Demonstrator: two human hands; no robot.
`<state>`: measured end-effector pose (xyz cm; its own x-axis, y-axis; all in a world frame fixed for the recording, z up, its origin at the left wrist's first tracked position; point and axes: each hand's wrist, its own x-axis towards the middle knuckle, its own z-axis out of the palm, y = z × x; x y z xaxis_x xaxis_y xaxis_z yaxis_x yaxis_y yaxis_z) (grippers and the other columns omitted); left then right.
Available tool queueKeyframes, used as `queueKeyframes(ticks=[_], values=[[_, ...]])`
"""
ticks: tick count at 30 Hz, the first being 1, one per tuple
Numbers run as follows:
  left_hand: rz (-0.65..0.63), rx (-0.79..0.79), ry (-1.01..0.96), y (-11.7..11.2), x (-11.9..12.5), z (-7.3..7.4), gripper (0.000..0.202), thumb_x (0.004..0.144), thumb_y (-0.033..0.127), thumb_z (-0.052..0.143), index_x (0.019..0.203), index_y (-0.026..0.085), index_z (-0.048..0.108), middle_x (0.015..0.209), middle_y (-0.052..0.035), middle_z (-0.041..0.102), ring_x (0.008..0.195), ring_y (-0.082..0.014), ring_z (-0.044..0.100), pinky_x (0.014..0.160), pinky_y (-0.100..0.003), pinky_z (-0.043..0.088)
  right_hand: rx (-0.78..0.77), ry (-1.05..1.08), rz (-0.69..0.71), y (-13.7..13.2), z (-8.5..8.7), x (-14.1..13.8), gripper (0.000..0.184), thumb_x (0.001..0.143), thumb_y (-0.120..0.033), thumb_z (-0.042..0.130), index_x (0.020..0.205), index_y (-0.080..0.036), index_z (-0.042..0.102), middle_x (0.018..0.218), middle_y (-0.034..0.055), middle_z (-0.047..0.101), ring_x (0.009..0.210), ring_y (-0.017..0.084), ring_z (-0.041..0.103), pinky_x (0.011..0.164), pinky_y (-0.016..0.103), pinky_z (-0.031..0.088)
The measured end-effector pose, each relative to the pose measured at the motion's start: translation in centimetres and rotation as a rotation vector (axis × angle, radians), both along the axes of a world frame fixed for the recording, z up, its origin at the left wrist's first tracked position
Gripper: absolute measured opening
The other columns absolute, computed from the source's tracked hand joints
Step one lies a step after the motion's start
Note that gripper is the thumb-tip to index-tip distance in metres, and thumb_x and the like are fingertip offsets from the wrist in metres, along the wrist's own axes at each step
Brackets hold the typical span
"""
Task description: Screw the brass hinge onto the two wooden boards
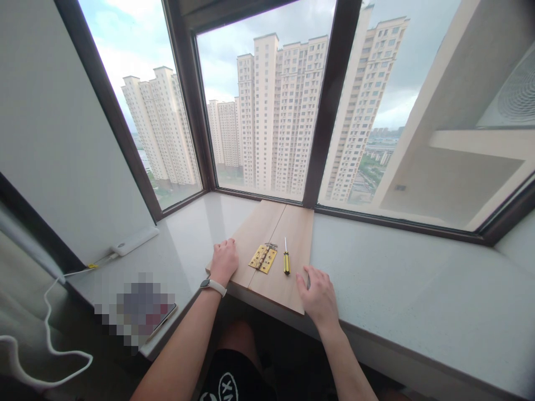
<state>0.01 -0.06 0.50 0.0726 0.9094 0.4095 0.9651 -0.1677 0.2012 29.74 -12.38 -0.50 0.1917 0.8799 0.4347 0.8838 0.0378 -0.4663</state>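
Observation:
Two light wooden boards (259, 223) lie side by side on a pale window sill (397, 278). A brass hinge (263, 259) lies open across the seam between them, with a few small screws at its far end. To its right lies a yellow-handled screwdriver (286, 260), tip pointing to the window. My left hand (223, 260), a white watch on its wrist, rests on the left board's edge with fingers curled down on the wood. My right hand (318, 295) lies flat on the near right corner of the right board, fingers spread. Neither hand holds anything.
A white power bank (134, 240) with a white cable sits at the sill's left end by the wall. A phone (161, 320) lies near the sill's front left edge. Dark window frames (330, 106) rise behind the boards. My knees are below the sill.

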Motion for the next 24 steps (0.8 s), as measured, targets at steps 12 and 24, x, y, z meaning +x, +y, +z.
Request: queueKeyframes(ticks=[12, 24], values=[[0.036, 0.044, -0.002, 0.17, 0.00, -0.20, 0.038, 0.103, 0.022, 0.028, 0.120, 0.012, 0.060, 0.105, -0.0171, 0.066, 0.105, -0.0288, 0.058, 0.097, -0.043, 0.033, -0.008, 0.008, 0.001, 0.03, -0.08, -0.02, 0.047, 0.099, -0.047, 0.042, 0.128, -0.016, 0.064, 0.130, 0.0132, 0.065, 0.124, 0.029, 0.050, 0.105, 0.040, 0.037], [0.038, -0.004, 0.011, -0.11, 0.15, 0.32, 0.036, 0.101, 0.018, 0.031, 0.123, 0.012, 0.059, 0.110, -0.0183, 0.065, 0.108, -0.0293, 0.058, 0.098, -0.043, 0.032, -0.015, 0.015, 0.002, 0.04, 0.02, -0.05, 0.047, 0.099, -0.046, 0.042, 0.128, -0.016, 0.064, 0.130, 0.0136, 0.064, 0.125, 0.029, 0.050, 0.106, 0.041, 0.037]])
